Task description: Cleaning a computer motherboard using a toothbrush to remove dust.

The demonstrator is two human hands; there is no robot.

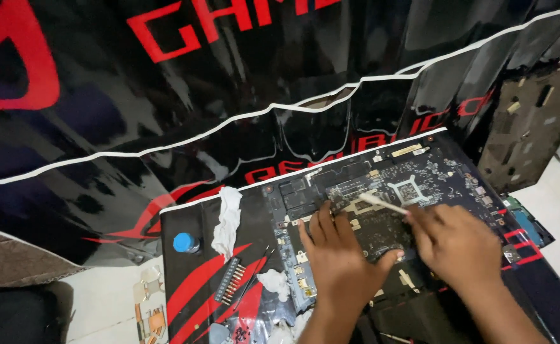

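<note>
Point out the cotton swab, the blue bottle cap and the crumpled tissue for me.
Cotton swab (382, 204), head view, middle of its white stick.
Blue bottle cap (184, 242), head view, top of the cap.
Crumpled tissue (227, 220), head view, middle of the white strip.

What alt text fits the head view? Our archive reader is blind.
Two hands work on a dark circuit board: the left hand presses flat on it, the right hand holds a white swab over it. A crumpled white cloth and blue-capped bottle lie left.

Circuit board (382, 204) lay on the mat (191, 280), left hand (337, 258) flat on it, right hand (452, 242) beside holding a swab (382, 204), cloth (228, 220), bottle (185, 243) and bit holder (230, 280) lay left.
</note>
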